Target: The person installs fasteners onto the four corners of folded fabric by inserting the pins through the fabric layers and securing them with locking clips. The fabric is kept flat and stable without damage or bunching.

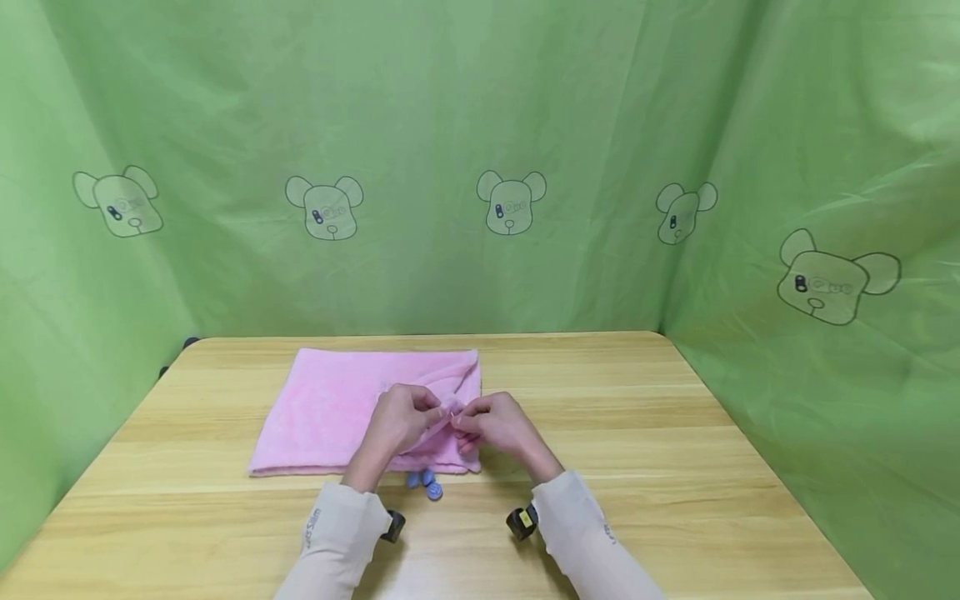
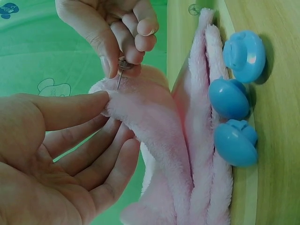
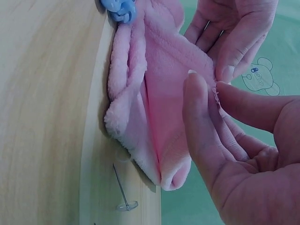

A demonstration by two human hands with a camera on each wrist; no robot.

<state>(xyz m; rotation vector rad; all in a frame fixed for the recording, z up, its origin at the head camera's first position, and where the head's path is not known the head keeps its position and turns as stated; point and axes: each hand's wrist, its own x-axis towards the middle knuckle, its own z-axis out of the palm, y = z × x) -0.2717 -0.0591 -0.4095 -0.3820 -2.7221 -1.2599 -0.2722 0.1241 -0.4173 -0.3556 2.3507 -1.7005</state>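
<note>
A pink plush cloth (image 1: 330, 408) lies on the table, with its near right part lifted into a fold. My left hand (image 1: 405, 417) pinches the raised fold between thumb and fingers, which the left wrist view shows close up. Opposite it, my right hand (image 1: 498, 425) holds a pin (image 2: 120, 79) by its head, the metal shaft pointing at the fold beside the left thumb. Whether the tip has entered the fabric I cannot tell. Three blue dome-shaped buttons (image 2: 235, 143) sit along the cloth's near edge.
Another pin (image 3: 120, 185) with a clear disc head is on the wooden table (image 1: 675, 500), near the cloth in the right wrist view. Green curtains (image 1: 420, 100) printed with bear faces surround the table at the back and sides.
</note>
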